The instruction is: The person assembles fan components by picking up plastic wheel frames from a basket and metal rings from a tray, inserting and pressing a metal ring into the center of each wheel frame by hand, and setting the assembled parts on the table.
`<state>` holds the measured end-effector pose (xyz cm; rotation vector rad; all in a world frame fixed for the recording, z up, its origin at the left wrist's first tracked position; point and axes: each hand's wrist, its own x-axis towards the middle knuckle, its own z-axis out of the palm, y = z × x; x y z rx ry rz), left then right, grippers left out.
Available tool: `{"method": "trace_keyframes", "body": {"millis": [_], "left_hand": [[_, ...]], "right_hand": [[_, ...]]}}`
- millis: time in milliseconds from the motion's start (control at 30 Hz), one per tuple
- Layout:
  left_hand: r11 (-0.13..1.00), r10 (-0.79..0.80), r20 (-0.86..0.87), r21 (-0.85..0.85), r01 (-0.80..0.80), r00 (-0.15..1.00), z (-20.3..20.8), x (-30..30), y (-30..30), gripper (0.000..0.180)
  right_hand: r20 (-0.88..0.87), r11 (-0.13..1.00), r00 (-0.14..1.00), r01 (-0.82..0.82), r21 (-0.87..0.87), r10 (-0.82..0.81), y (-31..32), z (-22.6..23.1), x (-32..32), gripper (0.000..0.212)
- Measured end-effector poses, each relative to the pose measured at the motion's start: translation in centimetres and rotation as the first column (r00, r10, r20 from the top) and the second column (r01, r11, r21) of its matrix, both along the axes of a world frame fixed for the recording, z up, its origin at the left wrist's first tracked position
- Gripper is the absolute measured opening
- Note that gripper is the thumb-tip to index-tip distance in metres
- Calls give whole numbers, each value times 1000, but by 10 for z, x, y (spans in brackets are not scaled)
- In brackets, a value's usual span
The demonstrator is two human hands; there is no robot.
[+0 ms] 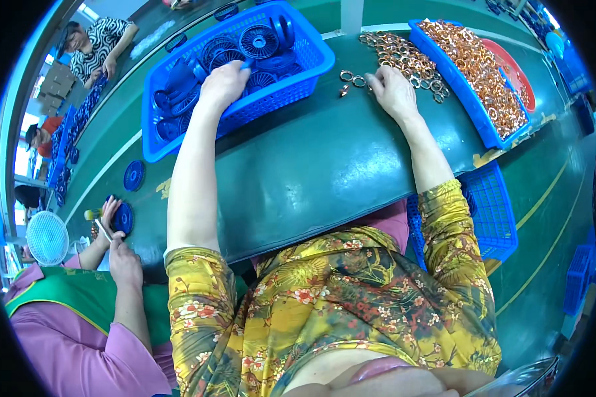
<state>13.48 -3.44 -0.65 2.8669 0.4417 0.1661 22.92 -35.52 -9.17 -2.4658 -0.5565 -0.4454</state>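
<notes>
A blue basket (271, 106) stands at the upper left of the green table, holding many dark blue slotted discs (258, 42). My left hand (225, 85) is over its near side, among the discs, with its fingers curled. Something blue shows at a fingertip, and what the fingers grip is hidden. To the right my right hand (396, 94) rests at the near edge of a spread of copper-coloured rings (404, 56), thumb and fingers bent together. Whether a ring is between them I cannot make out. A few loose rings (358, 81) lie just left of it.
A long blue tray (500, 142) heaped with copper rings is at the right, with a red tray (516, 69) behind it. On the left, a co-worker's hands (122, 261) work at a blue disc (122, 218). A blue crate (496, 212) stands below the table's right edge.
</notes>
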Motion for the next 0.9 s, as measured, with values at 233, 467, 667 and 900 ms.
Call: {"method": "trace_keyframes", "body": {"millis": [233, 467, 667, 900], "left_hand": [[980, 74, 832, -163, 116, 549, 18, -68, -48, 17], [516, 389, 664, -731, 446, 638, -28, -152, -118, 18], [250, 421, 410, -910, 331, 809, -45, -168, -135, 33], [223, 366, 404, -913, 343, 838, -35, -174, -147, 33]], "right_hand": [[-47, 973, 988, -156, -172, 150, -7, 7, -11, 19], [180, 808, 878, -478, 345, 443, 3, 37, -60, 10], [437, 703, 727, -664, 254, 529, 17, 57, -136, 15], [544, 675, 599, -733, 78, 588, 37, 61, -167, 22]]}}
